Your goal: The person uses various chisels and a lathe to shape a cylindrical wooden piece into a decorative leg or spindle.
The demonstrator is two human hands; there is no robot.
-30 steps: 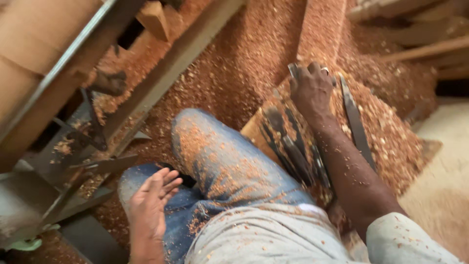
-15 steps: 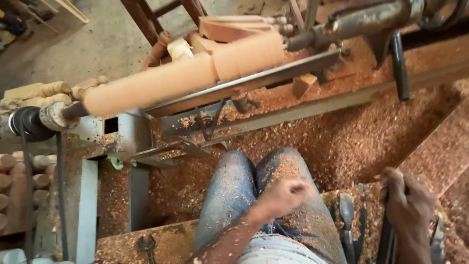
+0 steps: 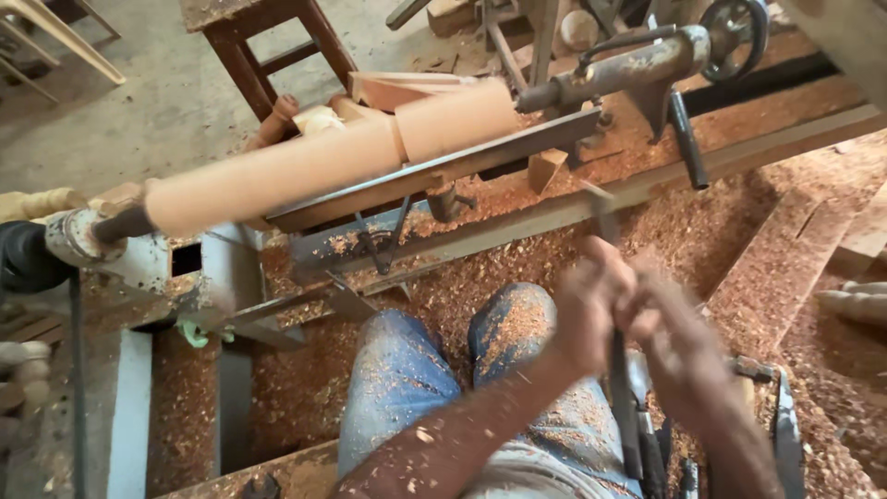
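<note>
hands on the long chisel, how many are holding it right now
2. The left hand wraps the long chisel nearer its tip; the right hand holds it lower, toward the handle. Motion blur hides the exact finger placement.

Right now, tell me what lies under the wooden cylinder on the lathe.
Under the wooden cylinder runs the long tool rest; below lie lathe bed rails and sawdust. The cylinder's underside is hidden.

lathe bed (image 3: 758, 139): long metal rails, heaped with reddish sawdust (image 3: 684, 231)
on it: small wooden wedge block (image 3: 545, 169)
floor (image 3: 157, 102): grey concrete, bearing a wooden stool (image 3: 277, 42)
</note>
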